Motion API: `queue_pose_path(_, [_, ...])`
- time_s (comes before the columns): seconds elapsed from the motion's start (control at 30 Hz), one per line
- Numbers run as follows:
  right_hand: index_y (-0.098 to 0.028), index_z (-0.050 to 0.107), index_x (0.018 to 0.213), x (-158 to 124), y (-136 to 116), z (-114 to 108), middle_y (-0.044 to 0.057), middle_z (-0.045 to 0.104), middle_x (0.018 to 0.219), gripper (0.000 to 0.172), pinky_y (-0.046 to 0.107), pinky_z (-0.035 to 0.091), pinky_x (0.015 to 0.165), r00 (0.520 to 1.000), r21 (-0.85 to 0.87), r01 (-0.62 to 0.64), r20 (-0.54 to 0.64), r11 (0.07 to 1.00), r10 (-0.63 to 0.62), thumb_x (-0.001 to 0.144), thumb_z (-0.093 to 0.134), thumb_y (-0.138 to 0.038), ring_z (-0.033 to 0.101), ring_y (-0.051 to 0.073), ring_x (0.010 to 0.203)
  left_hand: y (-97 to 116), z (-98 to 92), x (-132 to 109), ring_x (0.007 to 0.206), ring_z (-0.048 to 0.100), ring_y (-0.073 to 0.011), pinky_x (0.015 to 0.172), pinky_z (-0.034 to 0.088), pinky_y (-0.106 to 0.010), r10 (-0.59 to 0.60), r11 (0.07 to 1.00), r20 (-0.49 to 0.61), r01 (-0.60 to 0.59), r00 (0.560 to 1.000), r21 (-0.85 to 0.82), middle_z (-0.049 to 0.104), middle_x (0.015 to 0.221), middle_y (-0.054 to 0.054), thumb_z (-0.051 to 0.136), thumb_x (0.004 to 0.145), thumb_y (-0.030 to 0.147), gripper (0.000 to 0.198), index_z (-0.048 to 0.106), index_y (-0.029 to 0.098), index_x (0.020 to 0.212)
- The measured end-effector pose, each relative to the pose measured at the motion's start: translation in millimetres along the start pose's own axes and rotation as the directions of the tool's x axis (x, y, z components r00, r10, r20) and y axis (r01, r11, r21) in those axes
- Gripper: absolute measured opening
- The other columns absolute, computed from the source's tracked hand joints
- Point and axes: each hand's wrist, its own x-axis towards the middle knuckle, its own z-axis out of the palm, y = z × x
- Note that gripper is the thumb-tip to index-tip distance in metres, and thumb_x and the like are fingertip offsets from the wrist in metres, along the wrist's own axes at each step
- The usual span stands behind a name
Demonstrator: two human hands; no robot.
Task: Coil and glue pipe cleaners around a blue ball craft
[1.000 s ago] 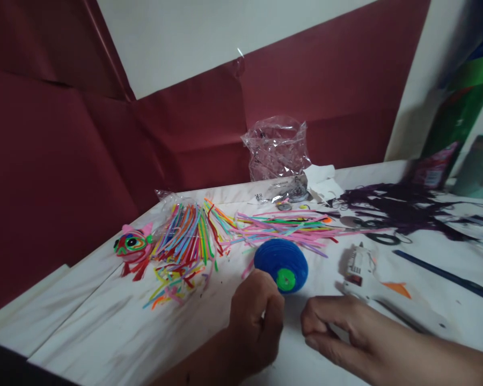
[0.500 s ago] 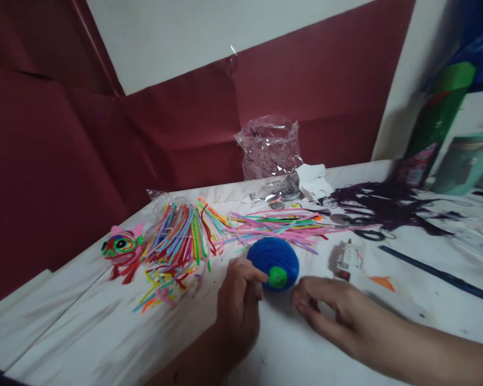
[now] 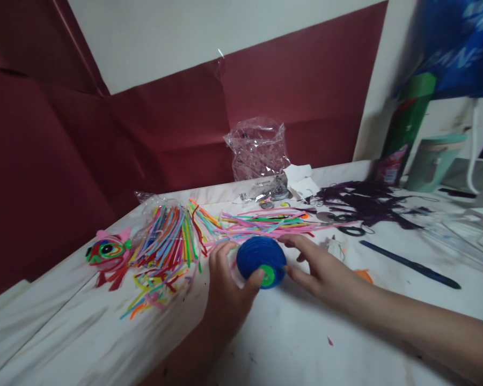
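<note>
A round blue piece (image 3: 257,254) with fine ring-like lines and a green spot (image 3: 268,274) near its lower edge is between my hands. My left hand (image 3: 231,284) grips its left side, the thumb lying by the green spot and the fingers bent at the rim. At the right side is my right hand (image 3: 309,265), its thumb and fingers apart around the edge; the thumb tip is at the rim, though contact is hard to make out. Behind lie colourful pipe cleaners (image 3: 171,236), with cut pieces (image 3: 153,292) in front of them.
A colourful animal-like figure (image 3: 108,256) with big eyes stands at left. On the right are a glue gun (image 3: 335,246), a dark flat stick (image 3: 410,264), scissors (image 3: 350,230), purple strands (image 3: 366,201) and a pale green cup (image 3: 437,161). A clear plastic bag (image 3: 260,150) stands at the back.
My left hand has gone from pointing a finger at the green spot to gripping the blue piece's side. My right hand has opened and moved up to its right edge. The view has shifted right.
</note>
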Motion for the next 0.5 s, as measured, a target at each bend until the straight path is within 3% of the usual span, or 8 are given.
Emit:
queue_pose_path(0.1, [-0.021,0.042,0.135,2,8,3,0.013,0.061,0.125,0.056,0.045,0.049,0.09,0.989,0.046,-0.094,0.122,0.995,0.087,0.081,0.056,-0.025,0.058,0.029,0.115,-7,9.7,-1,0.112,0.055,-0.0307,0.089,0.047,-0.047,-0.266,0.952,0.138,0.282,0.954,-0.116,0.052,0.124,-0.016,0.079,0.061,0.038,0.077,0.043,0.018,0.125])
queue_pose_path(0.17, [-0.019,0.036,0.139,3,10,4,0.014,0.062,0.124,0.06,0.044,0.049,0.09,0.974,0.106,-0.136,0.195,0.985,0.114,0.082,0.055,-0.023,0.06,0.026,0.111,-11,14.6,-1,0.107,0.059,-0.0285,0.086,0.049,-0.043,-0.349,0.894,0.213,0.392,0.912,-0.214,0.054,0.123,-0.016,0.079,0.06,0.034,0.079,0.04,0.017,0.127])
queue_pose_path(0.23, [-0.016,0.034,0.139,4,10,6,0.015,0.062,0.122,0.061,0.044,0.05,0.088,0.966,0.169,-0.161,0.231,0.972,0.119,0.083,0.054,-0.024,0.061,0.026,0.108,-15,17.2,1,0.104,0.061,-0.0264,0.085,0.05,-0.04,-0.376,0.848,0.241,0.438,0.895,-0.299,0.055,0.122,-0.016,0.077,0.062,0.033,0.077,0.038,0.017,0.127])
queue_pose_path(0.37, [-0.015,0.038,0.134,5,6,6,0.017,0.059,0.123,0.055,0.045,0.053,0.084,0.979,0.268,-0.145,0.18,0.952,0.098,0.082,0.053,-0.025,0.059,0.028,0.111,-17,15.1,6,0.105,0.062,-0.0248,0.089,0.049,-0.039,-0.369,0.794,0.175,0.407,0.913,-0.451,0.058,0.121,-0.016,0.074,0.069,0.042,0.064,0.044,0.017,0.119])
queue_pose_path(0.5, [-0.023,0.041,0.132,-2,-8,-1,0.014,0.053,0.133,0.05,0.051,0.045,0.098,0.995,0.242,0.078,0.046,0.967,-0.091,0.083,0.053,-0.022,0.049,0.028,0.125,-11,8.0,9,0.109,0.061,-0.0277,0.091,0.049,-0.041,-0.375,0.645,0.273,0.461,0.886,-0.61,0.059,0.126,-0.015,0.07,0.069,0.06,0.072,0.05,0.018,0.123])
